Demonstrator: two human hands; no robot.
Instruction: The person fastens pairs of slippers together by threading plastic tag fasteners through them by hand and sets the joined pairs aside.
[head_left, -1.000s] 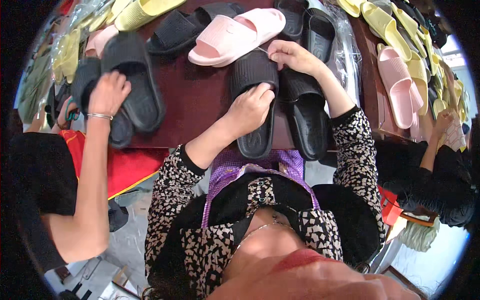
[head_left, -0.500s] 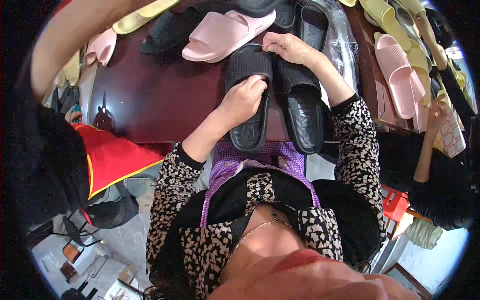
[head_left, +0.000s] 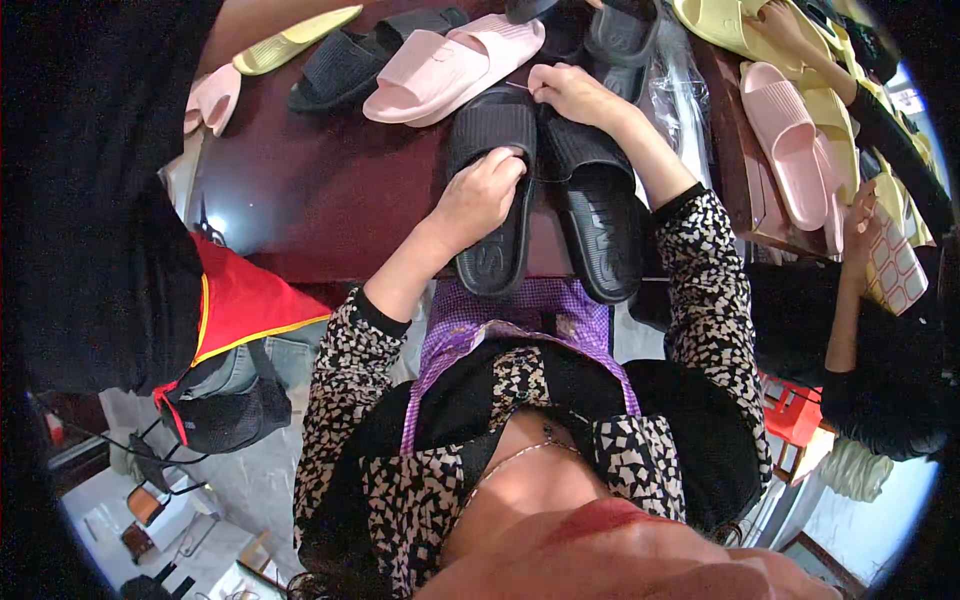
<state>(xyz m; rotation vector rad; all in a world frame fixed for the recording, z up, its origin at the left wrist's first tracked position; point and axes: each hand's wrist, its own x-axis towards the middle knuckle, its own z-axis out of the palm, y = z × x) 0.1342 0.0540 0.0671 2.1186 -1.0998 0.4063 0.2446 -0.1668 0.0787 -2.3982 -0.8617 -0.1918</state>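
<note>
Two black slide slippers lie side by side before me at the table's front edge, heels toward me. My left hand [head_left: 482,198] is closed on the strap edge of the left black slipper [head_left: 492,262], its fingertips tucked under the strap. Beyond the toes, my right hand [head_left: 578,97] pinches with thumb and forefinger above the gap between the pair. A faint thin strand seems to run leftward from that pinch; it is too fine to name. The right black slipper [head_left: 605,240] lies below my right wrist.
Pink slippers [head_left: 425,85] and other black slippers [head_left: 340,70] lie farther back on the dark red table [head_left: 300,190]. Clear plastic wrap [head_left: 680,100] lies at right. A co-worker's hand [head_left: 780,25] touches yellow slippers [head_left: 712,22]; a person in black stands close at left.
My right hand has shifted slightly, and a thin strand now shows at its fingertips. My left hand keeps its grip. At left, the co-worker's arm has moved and the dark-clothed body come nearer.
</note>
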